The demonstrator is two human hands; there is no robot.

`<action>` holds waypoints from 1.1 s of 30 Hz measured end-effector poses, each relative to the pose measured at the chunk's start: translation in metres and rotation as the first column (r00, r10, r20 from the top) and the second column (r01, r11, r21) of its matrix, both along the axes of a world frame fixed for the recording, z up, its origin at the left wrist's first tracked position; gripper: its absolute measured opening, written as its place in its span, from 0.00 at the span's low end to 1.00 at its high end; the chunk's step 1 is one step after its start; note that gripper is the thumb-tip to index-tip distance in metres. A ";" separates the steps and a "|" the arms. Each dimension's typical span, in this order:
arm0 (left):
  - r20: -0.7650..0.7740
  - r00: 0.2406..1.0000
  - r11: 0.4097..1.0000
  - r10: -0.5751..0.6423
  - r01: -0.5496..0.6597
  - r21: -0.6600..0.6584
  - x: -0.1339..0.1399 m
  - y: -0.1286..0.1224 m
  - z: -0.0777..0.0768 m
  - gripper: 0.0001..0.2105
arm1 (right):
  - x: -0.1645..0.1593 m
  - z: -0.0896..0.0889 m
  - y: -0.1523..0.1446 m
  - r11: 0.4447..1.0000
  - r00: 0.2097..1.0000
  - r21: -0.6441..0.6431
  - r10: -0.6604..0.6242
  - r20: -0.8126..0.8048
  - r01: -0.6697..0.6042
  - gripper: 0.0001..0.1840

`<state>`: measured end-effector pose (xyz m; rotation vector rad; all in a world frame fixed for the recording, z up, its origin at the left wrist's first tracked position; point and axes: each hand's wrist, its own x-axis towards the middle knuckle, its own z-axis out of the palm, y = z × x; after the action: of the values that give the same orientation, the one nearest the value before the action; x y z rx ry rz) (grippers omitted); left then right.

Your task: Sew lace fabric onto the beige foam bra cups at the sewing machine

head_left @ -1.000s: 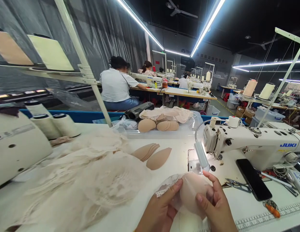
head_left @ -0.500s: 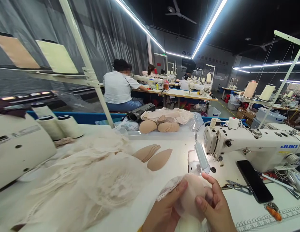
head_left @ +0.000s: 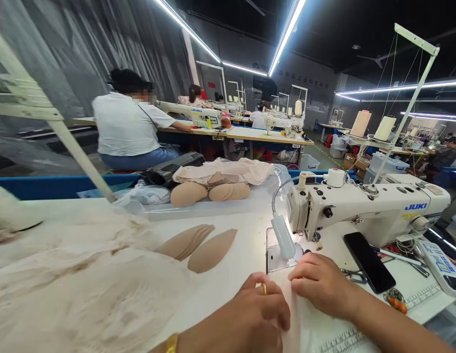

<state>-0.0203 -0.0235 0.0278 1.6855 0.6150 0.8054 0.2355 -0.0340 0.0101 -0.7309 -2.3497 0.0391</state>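
Observation:
A pale pink fabric piece (head_left: 293, 314) lies at the front of the sewing machine's needle plate (head_left: 281, 259). My left hand (head_left: 264, 311), with a ring on one finger, is closed at the fabric's left side, its fingers curled. From the right, my right hand (head_left: 321, 285) pinches the same cloth just below the plate. Its lace edge is not visible now, and the hands cover much of it. The white sewing machine (head_left: 360, 206) stands beyond my right hand. A small lamp (head_left: 283, 237) hides the needle area.
Sheer lace fabric (head_left: 114, 289) is heaped at left, beside beige teardrop pads (head_left: 213, 251). Behind them, a clear plastic tray (head_left: 266, 198) carries more pads and lace. A phone (head_left: 369, 262), scissors (head_left: 355, 276) and a ruler (head_left: 345, 340) lie at right. A co-worker (head_left: 130, 122) sits ahead.
My hands have brought the fabric piece down from in front of me onto the table by the needle plate. The camera view has turned right, so the surroundings have shifted left.

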 end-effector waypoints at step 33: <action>-0.346 0.938 0.907 0.013 0.134 0.399 0.027 0.038 -0.037 0.10 | 0.019 -0.019 0.028 0.976 0.962 -0.038 -0.206 0.182 0.216 0.17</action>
<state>0.0064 0.0145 -0.0093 2.2601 0.6506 0.6291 0.2546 -0.0058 -0.0091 -1.0488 -2.4310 -0.0543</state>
